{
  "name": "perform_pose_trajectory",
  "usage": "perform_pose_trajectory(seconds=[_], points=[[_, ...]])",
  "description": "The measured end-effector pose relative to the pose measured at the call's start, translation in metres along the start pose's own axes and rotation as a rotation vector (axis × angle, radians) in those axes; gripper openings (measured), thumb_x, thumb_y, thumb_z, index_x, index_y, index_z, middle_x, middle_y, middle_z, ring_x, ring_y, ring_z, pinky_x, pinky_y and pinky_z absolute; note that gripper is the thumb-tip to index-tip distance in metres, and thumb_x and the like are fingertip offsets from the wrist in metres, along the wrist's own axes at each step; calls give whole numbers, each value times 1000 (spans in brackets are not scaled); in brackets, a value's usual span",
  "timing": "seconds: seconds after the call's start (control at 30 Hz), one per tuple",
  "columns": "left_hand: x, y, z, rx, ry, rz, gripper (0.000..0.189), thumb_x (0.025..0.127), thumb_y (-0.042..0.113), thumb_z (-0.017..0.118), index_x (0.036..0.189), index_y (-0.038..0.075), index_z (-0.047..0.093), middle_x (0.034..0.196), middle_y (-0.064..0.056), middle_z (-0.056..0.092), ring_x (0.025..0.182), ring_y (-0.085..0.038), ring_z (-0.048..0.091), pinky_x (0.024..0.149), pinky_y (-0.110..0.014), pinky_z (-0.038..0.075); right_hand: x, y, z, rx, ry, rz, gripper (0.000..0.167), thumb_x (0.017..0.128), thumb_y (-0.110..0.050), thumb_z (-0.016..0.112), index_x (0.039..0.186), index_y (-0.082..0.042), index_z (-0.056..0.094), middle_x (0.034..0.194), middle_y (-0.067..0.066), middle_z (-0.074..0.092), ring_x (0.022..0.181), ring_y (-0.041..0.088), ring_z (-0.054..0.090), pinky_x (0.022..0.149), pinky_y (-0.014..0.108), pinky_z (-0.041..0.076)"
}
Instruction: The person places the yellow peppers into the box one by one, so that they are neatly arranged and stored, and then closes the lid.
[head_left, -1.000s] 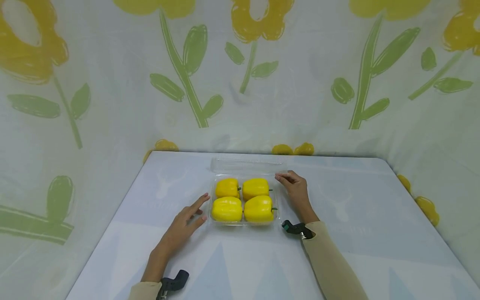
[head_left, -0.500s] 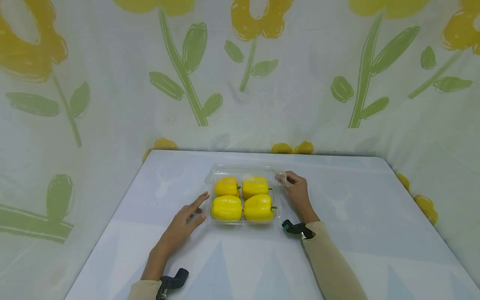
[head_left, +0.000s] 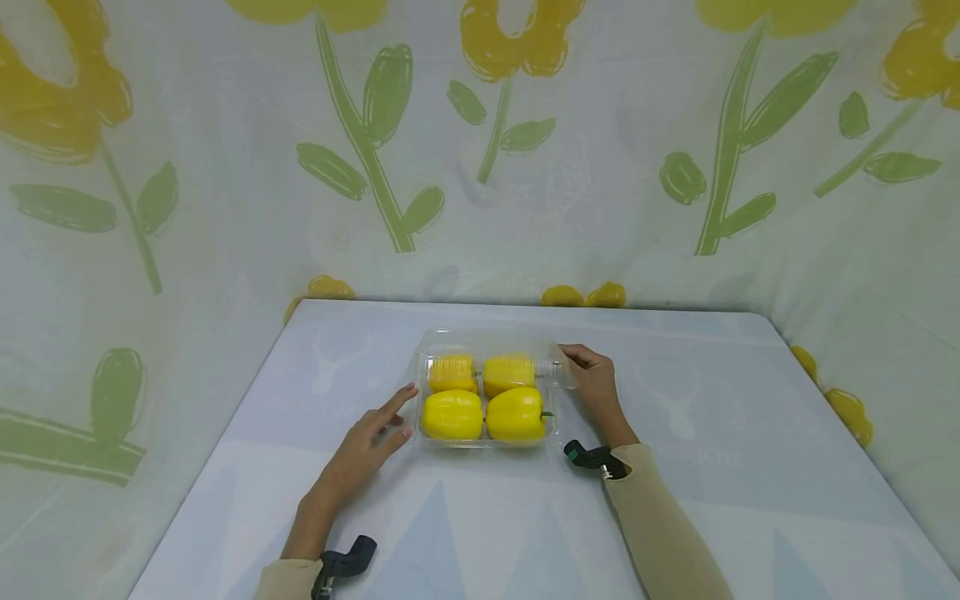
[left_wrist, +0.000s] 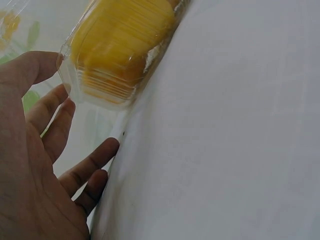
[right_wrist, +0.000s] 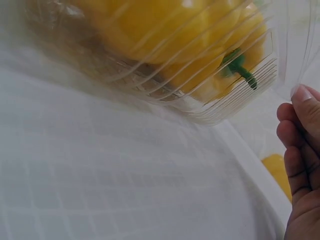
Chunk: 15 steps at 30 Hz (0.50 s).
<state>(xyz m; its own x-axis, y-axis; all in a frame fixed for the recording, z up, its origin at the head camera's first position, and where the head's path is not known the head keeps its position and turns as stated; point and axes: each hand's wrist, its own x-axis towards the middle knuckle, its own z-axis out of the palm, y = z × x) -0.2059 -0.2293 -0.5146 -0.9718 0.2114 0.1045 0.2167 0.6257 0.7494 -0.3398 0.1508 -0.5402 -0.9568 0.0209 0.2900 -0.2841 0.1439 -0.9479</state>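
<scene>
A clear plastic clamshell box [head_left: 484, 444] stands on the table with several yellow bell peppers in it. The front-left pepper [head_left: 452, 415] and front-right pepper [head_left: 516, 414] are uncovered from above. Over the back two hangs the hinged lid [head_left: 491, 340], tilted forward. My right hand [head_left: 597, 387] pinches the lid's right edge between thumb and fingertips. Beside the box's left side is my left hand [head_left: 363, 446], fingers loosely extended. In the left wrist view a digit of that hand touches the box's rim. A green stem [right_wrist: 241, 68] shows through the box wall in the right wrist view.
The box sits around the middle of the pale, patterned table [head_left: 712, 450]. A floral curtain [head_left: 585, 208] hangs behind and along both sides. Each wrist wears a black camera mount, such as the left mount [head_left: 351, 558].
The lid has swung forward from lying back behind the box to partly covering the back peppers, with my right hand guiding its edge. My left hand has stayed in place.
</scene>
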Motion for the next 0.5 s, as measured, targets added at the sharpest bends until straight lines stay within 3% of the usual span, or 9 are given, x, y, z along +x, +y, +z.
perform_pose_trajectory(seconds=[0.17, 0.33, 0.5], points=[[-2, 0, 0, 3, 5, -36, 57, 100, 45, 56, 153, 47, 34, 125, -5, 60, 115, -24, 53, 97, -56, 42, 0, -1, 0, -1, -4, 8, 19, 96, -12, 69, 109, 1, 76, 107, 15, 73, 94, 14, 67, 75, 21, 53], [-2, 0, 0, -7, -1, -57, 58, 100, 49, 55, 154, 46, 33, 125, -6, 59, 115, -27, 53, 98, -58, 40, -2, -2, 0, -56, -1, 20, 18, 96, -13, 69, 109, -5, 77, 106, 5, 74, 98, 14, 66, 79, 21, 52], [-1, -1, 0, 3, -10, -45, 60, 101, 48, 54, 156, 42, 32, 124, -7, 59, 116, -29, 53, 97, -60, 40, -2, -2, -2, -52, -10, 15, 18, 96, -11, 69, 111, -6, 77, 110, 7, 73, 104, 13, 64, 85, 20, 50]])
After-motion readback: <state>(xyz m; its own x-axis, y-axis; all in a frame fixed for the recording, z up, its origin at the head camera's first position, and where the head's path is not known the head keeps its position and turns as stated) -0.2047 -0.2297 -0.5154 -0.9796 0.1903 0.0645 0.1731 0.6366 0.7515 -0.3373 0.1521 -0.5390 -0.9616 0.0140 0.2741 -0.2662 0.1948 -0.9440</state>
